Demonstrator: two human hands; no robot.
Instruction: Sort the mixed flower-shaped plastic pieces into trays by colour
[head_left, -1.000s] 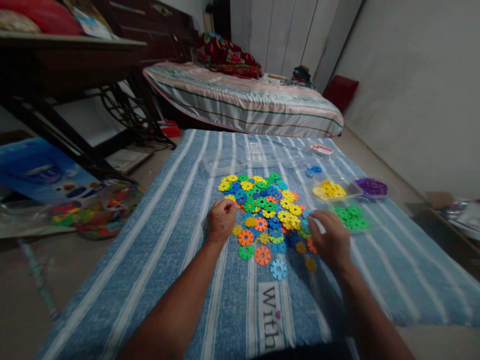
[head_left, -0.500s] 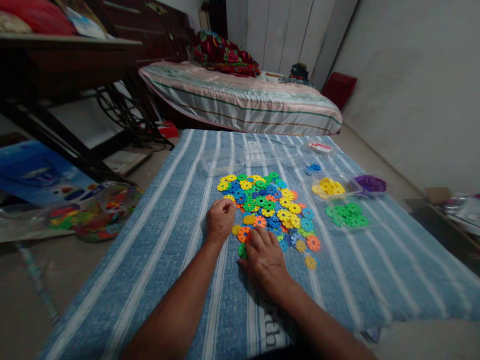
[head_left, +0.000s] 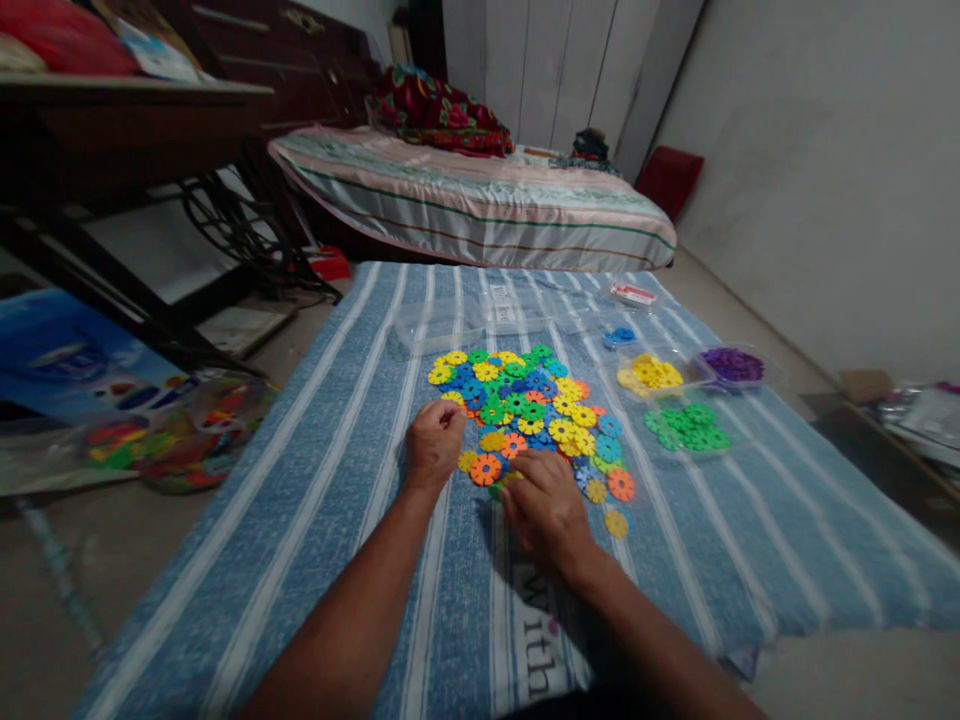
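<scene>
A loose pile of flower-shaped plastic discs (head_left: 525, 405) in yellow, green, blue and orange lies on the striped cloth. At its left edge my left hand (head_left: 435, 440) is closed, thumb against the curled fingers; whatever it may hold is hidden. My right hand (head_left: 551, 505) bends over the near side of the pile, its fingers pinched at a green disc (head_left: 496, 491), partly covered by them. Just beyond those fingertips lies an orange disc (head_left: 485, 469). Several stray discs, one a yellow disc (head_left: 616, 524), lie to the right of this hand.
On the right stand clear tubs of yellow discs (head_left: 651, 374), purple discs (head_left: 733, 366), green discs (head_left: 688, 428) and blue discs (head_left: 621, 336). A clear container (head_left: 439, 328) is behind the pile. A bed (head_left: 480, 205) stands past the table; a sewing machine stand (head_left: 232, 215) is at left.
My right hand has lifted slightly and drawn its fingers together at the green disc, which has shifted from its spot on the cloth. The left hand stays about where it was.
</scene>
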